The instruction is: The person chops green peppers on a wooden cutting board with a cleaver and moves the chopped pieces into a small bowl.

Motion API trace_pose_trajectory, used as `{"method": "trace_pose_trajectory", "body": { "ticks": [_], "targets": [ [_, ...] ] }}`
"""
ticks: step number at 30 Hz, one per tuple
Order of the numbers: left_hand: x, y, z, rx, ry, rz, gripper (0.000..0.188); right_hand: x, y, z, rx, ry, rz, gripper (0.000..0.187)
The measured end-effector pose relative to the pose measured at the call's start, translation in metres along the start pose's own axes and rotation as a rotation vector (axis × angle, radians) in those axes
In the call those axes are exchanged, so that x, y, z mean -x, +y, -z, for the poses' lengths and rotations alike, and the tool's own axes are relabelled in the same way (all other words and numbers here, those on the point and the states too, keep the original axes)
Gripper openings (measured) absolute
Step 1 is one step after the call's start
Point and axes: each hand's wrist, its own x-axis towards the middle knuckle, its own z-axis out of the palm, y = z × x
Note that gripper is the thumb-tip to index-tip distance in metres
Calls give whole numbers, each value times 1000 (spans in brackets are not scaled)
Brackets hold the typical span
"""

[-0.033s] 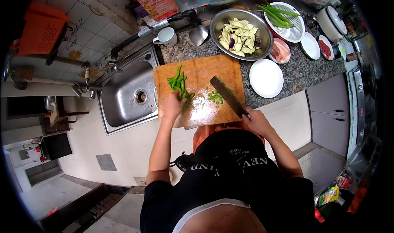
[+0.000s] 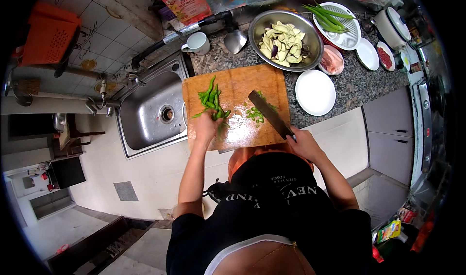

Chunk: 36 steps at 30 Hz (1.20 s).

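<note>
My left hand (image 2: 207,127) is at the near end of a pile of whole green chili peppers (image 2: 211,95) on the left of the wooden cutting board (image 2: 234,81). Its fingers are closed on a green chili pepper (image 2: 197,115), whose thin end sticks out to the left; the fingertips are partly hidden. In my right hand (image 2: 302,141) is the handle of a cleaver (image 2: 270,114). Its dark blade lies slanted over the right of the board, beside small chopped green chili pieces (image 2: 254,114).
The steel sink (image 2: 145,115) adjoins the board's left. Beyond the board stand a cup (image 2: 196,43) and a steel bowl (image 2: 256,42) of sliced eggplant. On the right are a white plate (image 2: 314,92), a bowl of meat (image 2: 331,60) and a white colander (image 2: 353,37) with long green vegetables.
My left hand has shifted slightly, and a chili pepper's end now shows to the left of its fingers. The right hand and cleaver stay almost in place.
</note>
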Motion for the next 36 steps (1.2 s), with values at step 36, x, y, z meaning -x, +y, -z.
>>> {"method": "trace_pose_trajectory", "body": {
  "ticks": [36],
  "targets": [
    [43,3,-77,351,77,-139,28,-1,-3,-15,184,-124,43,22]
  ]
}}
